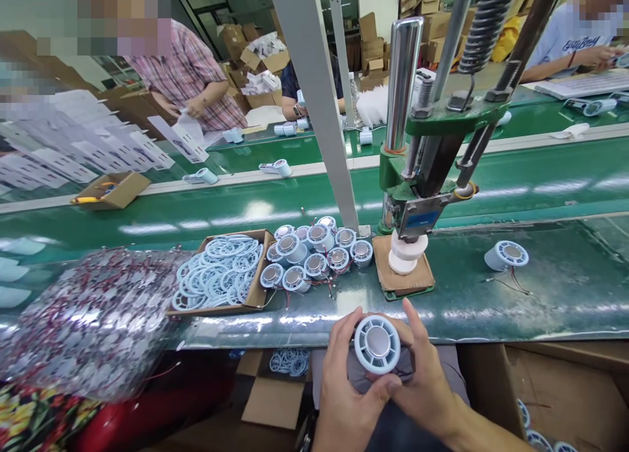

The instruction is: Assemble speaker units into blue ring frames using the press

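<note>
Just in front of the bench edge, a light-blue round motor housing (361, 360) with a silver disc in its spoked face is held between both hands. My left hand (344, 390) curls round its left side, thumb at the lower rim. My right hand (426, 383) grips the right and lower side, its index finger pointing up. Beyond them stands a green hand press (445, 121) with a white round pusher (407, 252) over a cardboard-covered base (386, 278). Several similar housings (314, 265) with red and black wires cluster left of the press; a single housing (508, 255) lies to its right.
An open carton (258, 298) of light-blue rings stands left of the housings. Farther left are bagged wired parts (93, 314). A grey post (319, 105) rises behind the bench. Boxes (565, 386) sit below the edge. Co-workers (196, 72) work across the green conveyor (236, 209).
</note>
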`<state>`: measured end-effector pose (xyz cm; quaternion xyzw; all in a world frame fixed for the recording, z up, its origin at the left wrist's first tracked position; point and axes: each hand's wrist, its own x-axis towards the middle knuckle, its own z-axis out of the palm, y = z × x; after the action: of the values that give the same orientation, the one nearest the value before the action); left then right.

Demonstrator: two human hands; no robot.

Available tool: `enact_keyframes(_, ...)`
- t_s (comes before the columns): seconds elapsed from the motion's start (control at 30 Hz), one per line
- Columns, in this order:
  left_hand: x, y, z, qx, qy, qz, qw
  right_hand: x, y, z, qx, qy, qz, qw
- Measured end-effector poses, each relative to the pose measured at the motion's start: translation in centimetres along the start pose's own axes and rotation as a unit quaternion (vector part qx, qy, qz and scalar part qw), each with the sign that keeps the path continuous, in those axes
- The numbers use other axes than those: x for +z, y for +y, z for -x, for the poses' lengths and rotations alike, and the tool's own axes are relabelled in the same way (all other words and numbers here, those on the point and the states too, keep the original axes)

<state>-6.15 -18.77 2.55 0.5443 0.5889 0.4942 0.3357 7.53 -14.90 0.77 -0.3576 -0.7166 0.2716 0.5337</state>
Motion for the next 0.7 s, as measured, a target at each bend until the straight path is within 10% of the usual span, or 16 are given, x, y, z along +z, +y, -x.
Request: enact_keyframes(0.7, -0.1, -0.6, -1.2, 0.175, -0.01, -0.004, 0.984, -0.3, 0.6, 0.0, -0.093, 0.023, 0.021, 0.995)
